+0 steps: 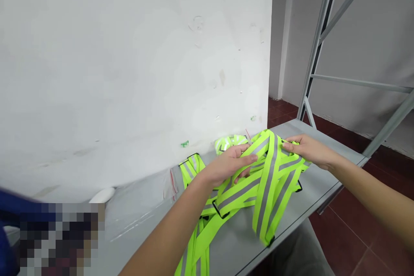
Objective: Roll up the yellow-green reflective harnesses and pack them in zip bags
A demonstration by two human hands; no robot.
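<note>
Both hands hold a tangle of neon-yellow reflective straps (270,181) with grey stripes and black buckles, lifted a little above the grey table. My left hand (231,164) pinches some of the bands, its lower fingers partly hidden behind them. On the other side, my right hand (299,151) grips the bundle's upper right edge between thumb and fingers. One looped band hangs down toward the table's front edge. More straps (192,170) of the same kind lie behind and below my left forearm.
A packed bundle of yellow straps (229,142) sits against the white wall (136,51). Clear plastic bags (145,198) with red seal lines lie on the grey table (229,241) at left, by a white rounded object (102,195). A metal frame (318,47) rises at the table's right end.
</note>
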